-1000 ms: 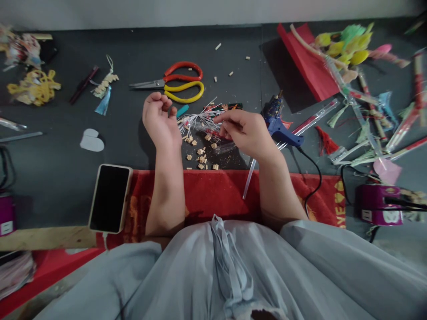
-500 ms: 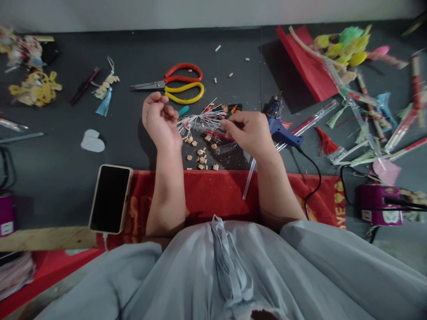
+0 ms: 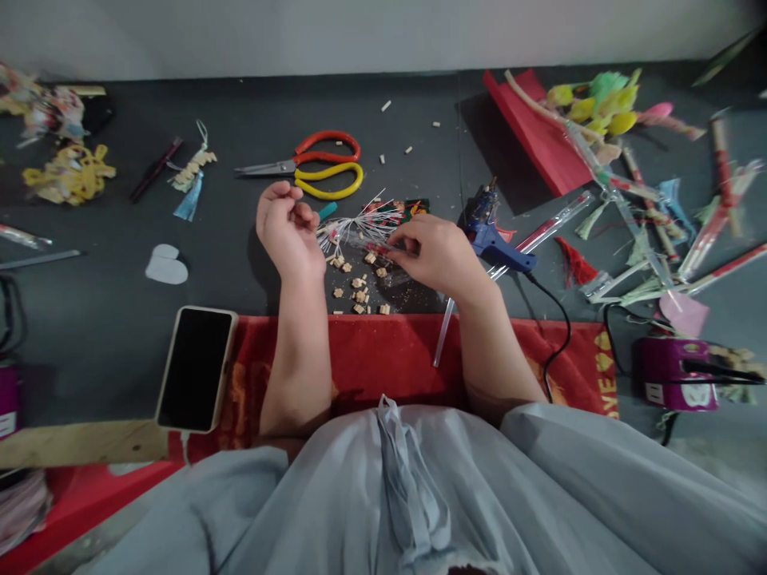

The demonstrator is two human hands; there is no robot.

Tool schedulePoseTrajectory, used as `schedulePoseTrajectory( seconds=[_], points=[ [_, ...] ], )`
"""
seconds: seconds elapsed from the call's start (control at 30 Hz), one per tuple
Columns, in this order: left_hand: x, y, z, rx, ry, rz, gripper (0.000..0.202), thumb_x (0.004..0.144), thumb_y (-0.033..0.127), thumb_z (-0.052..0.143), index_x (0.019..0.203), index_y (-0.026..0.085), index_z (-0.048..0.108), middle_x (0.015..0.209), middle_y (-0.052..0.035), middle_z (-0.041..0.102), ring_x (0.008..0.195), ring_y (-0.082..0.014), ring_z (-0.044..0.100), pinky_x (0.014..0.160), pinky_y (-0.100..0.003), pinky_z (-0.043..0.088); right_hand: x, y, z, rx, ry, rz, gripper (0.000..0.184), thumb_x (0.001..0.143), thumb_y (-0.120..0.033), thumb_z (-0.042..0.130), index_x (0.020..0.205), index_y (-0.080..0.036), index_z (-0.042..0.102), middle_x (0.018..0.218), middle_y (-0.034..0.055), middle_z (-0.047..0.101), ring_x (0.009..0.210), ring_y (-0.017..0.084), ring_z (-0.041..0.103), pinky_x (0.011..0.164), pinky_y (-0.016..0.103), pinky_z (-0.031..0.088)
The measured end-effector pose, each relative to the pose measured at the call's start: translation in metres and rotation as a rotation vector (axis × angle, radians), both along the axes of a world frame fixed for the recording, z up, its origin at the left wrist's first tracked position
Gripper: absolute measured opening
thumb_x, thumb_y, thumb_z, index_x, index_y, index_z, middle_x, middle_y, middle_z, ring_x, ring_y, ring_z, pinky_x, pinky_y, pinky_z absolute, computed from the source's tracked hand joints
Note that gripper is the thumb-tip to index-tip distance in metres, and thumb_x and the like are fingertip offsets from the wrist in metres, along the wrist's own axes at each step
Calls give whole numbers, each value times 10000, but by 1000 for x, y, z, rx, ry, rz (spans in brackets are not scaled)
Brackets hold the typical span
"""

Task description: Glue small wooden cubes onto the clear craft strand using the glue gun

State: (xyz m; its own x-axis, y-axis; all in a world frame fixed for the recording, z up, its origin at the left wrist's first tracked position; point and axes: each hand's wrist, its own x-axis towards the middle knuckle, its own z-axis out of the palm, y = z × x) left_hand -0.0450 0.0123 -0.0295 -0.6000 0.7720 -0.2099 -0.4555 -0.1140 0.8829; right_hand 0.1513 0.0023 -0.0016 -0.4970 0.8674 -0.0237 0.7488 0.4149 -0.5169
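My left hand (image 3: 288,229) rests on the dark mat with its fingers curled into a loose fist; what they hold, if anything, is hidden. My right hand (image 3: 436,254) pinches a thin red stick (image 3: 379,248) that lies among a spray of white wires (image 3: 356,224). Several small tan wooden beads (image 3: 358,283) are scattered on the mat between my two hands. A teal piece (image 3: 327,211) sits just beyond my left fingers.
Red and yellow scissors (image 3: 317,164) lie behind my hands. A blue glue gun (image 3: 496,239) with a black cord sits right of my right hand. A phone (image 3: 195,368) lies at left on a red cloth (image 3: 383,355). Craft sticks and feathers (image 3: 605,104) crowd the right.
My left fingers have curled from loosely open into a fist. My right hand has slid slightly left and lower onto the red stick. The view tipped down a little.
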Motion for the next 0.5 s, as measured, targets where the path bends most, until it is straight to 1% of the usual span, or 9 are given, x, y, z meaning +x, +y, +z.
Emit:
schedulePoseTrajectory(
  seconds=[0.07, 0.13, 0.23, 0.37, 0.5],
  points=[
    [-2, 0, -2, -8, 15, -1, 91, 815, 233, 538, 729, 260, 531, 648, 38, 564, 483, -76, 488, 536, -244, 401, 0, -1, 0, -13, -58, 11, 205, 772, -310, 587, 889, -175, 687, 806, 61, 635, 764, 190, 545, 691, 305, 373],
    [-2, 0, -2, -4, 14, -1, 95, 814, 223, 537, 725, 255, 527, 655, 40, 572, 477, -70, 480, 528, -239, 399, 0, -1, 0, -26, -105, 20, 223, 758, -316, 603, 907, -174, 688, 839, 69, 645, 779, 199, 554, 688, 310, 370],
    [1, -1, 2, 25, -19, 6, 98, 802, 191, 537, 722, 244, 518, 662, 48, 573, 465, -56, 462, 510, -226, 389, -1, -1, -1, -33, -137, 15, 221, 761, -294, 592, 916, -170, 688, 889, 78, 658, 808, 206, 572, 682, 310, 366],
    [5, -2, 7, 64, -89, 20, 119, 766, 136, 523, 705, 239, 515, 631, 55, 555, 446, -51, 439, 481, -221, 371, -2, 1, -3, -3, -152, -20, 193, 790, -278, 546, 869, -167, 684, 862, 68, 657, 807, 204, 589, 667, 305, 351],
    [9, -2, 13, 55, -129, 35, 134, 724, 97, 507, 690, 227, 508, 604, 54, 547, 428, -49, 419, 446, -216, 341, -2, 2, -5, 21, -168, -57, 213, 826, -300, 515, 850, -165, 678, 869, 71, 661, 810, 202, 595, 646, 301, 329]
  ],
)
